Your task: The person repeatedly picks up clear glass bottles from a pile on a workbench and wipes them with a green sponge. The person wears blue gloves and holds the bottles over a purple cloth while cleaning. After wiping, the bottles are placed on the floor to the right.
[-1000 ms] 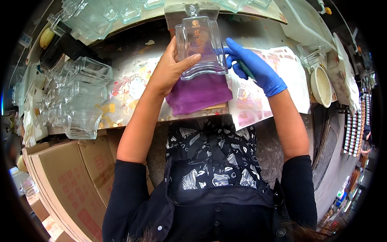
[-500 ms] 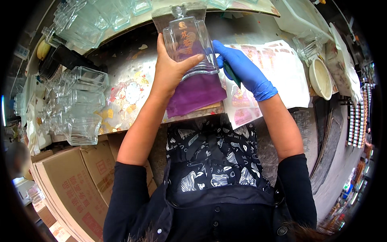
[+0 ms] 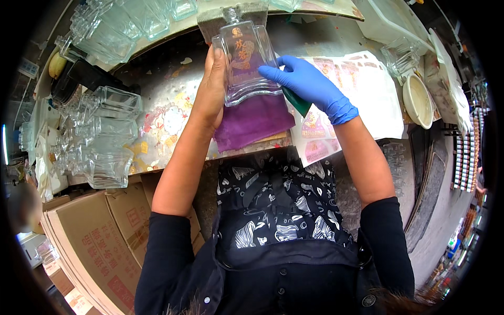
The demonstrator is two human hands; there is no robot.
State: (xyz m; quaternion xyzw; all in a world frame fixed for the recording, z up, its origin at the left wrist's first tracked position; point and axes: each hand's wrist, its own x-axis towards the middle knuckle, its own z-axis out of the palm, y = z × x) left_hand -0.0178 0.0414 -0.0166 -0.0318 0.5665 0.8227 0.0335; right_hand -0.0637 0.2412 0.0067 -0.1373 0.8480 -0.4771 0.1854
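A clear glass bottle (image 3: 242, 73) with stepped shoulders and orange-red lettering lies tilted in front of me, its neck pointing away. My bare left hand (image 3: 211, 84) is closed on the bottle's left side; its fingers are mostly hidden beneath. My right hand (image 3: 313, 86), in a blue glove, is at the lower right side of the bottle, thumb across its front. A flat dark green scraper (image 3: 297, 102) sticks out below that hand, held in its fingers. Under the bottle's base lies a purple cloth (image 3: 254, 123). A grey, rough-looking block (image 3: 257, 14) is behind the neck.
Printed decal sheets (image 3: 367, 92) lie right of the bottle. Several clear bottles (image 3: 107, 165) stand at left, more on the shelf (image 3: 336, 8) at the back. A cream bowl (image 3: 418, 102) and a clear bin (image 3: 391, 23) sit at right. Cardboard boxes (image 3: 94, 236) are lower left.
My left hand has shifted lower along the bottle's left edge, its thumb off the front. My right thumb now lies across the glass, and more of the green scraper shows.
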